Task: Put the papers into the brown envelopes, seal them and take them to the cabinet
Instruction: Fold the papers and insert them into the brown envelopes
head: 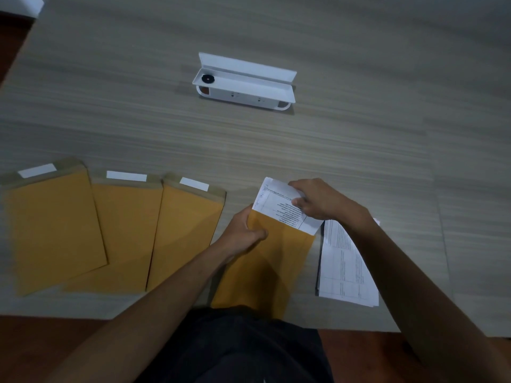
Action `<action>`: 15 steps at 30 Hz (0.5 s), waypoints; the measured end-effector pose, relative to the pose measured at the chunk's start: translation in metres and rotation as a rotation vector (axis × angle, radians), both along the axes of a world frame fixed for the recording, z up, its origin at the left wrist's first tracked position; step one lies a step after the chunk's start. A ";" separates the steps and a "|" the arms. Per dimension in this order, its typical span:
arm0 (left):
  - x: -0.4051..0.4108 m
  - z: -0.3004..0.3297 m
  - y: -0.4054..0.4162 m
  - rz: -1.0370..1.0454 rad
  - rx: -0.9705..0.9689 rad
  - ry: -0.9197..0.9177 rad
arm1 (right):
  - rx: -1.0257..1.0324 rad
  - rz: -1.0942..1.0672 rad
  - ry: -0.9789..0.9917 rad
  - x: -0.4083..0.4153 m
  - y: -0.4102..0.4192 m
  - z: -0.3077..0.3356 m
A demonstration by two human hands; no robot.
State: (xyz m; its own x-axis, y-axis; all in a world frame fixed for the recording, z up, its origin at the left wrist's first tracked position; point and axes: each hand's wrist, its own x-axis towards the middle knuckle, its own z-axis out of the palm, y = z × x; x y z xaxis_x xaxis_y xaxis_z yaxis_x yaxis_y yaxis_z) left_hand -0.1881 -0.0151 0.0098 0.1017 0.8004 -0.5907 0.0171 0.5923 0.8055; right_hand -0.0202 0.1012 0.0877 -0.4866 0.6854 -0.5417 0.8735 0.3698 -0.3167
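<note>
Sliding into the envelope (pixel 265 261) along its long axis, the paper (pixel 282 205) juts from the far mouth; left hand (pixel 243 230) pinches that mouth, right hand (pixel 318 200) grips the paper's top.

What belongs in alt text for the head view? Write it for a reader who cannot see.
The right hand slides a printed white paper sheet into a brown paper envelope held open by the left hand. Three more brown envelopes lie left, a white paper stack right.
</note>
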 end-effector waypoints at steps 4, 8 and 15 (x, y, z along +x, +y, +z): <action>0.002 0.000 0.001 -0.004 0.009 0.017 | 0.023 0.013 -0.021 -0.001 -0.007 -0.002; 0.001 0.000 -0.001 0.000 0.025 0.015 | 0.089 -0.041 0.078 0.005 -0.014 0.000; -0.003 0.003 0.000 -0.019 0.063 0.068 | 0.210 -0.139 0.221 0.008 -0.040 -0.003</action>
State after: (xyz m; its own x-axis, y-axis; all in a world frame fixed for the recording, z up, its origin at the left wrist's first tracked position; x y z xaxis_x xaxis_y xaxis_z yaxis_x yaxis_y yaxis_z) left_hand -0.1912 -0.0147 0.0123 0.0783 0.8346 -0.5453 0.0837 0.5396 0.8378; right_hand -0.0123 0.0614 0.0844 -0.4709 0.8389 -0.2731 0.8387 0.3297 -0.4335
